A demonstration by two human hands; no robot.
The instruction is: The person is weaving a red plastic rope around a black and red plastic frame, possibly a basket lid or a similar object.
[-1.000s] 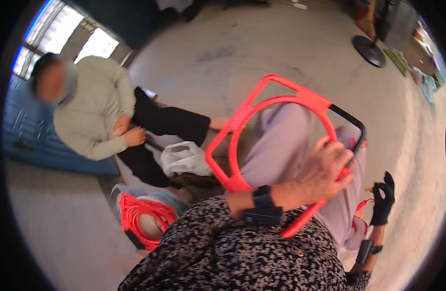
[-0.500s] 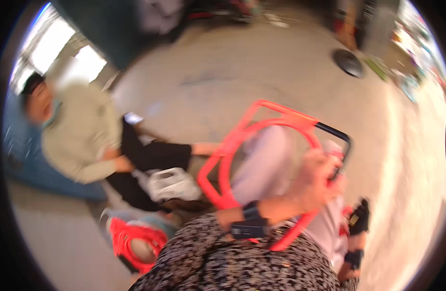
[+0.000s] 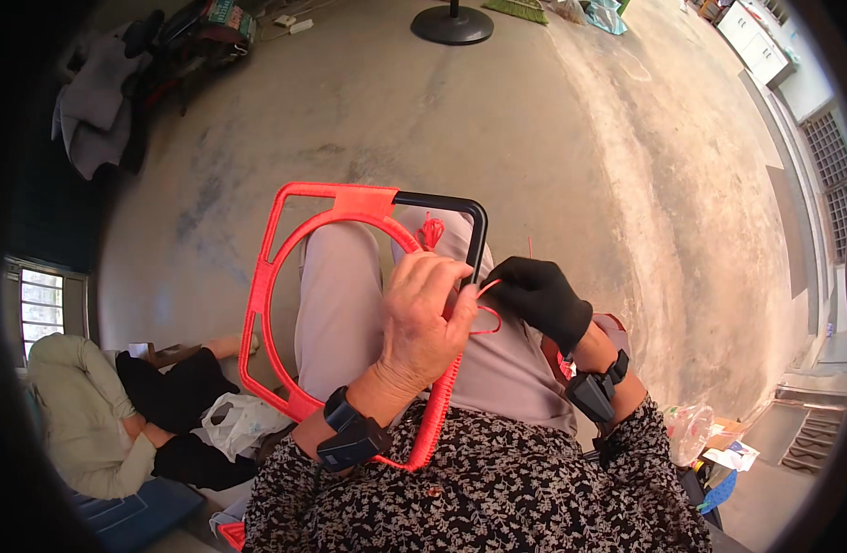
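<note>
Overhanging my lap's [image 3: 508, 380] left edge is a red-wrapped frame [image 3: 260, 276], its far right corner black; my left hand [image 3: 421, 309] grips its right side. My black-gloved right hand [image 3: 541, 300] pinches red cord [image 3: 490, 288]. Left, past a white bag [image 3: 233, 424], a person [image 3: 81, 392] sits. Farther, a round black base [image 3: 452, 27] stands on the floor [image 3: 497, 120].

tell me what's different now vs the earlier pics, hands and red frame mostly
The gloved right hand has come up and inward from the person's right side, to beside the left hand, where it pinches red cord. The view has also swung, so the seated person now shows at lower left. The left hand still grips the red frame, whose black stretch remains uncovered.
</note>
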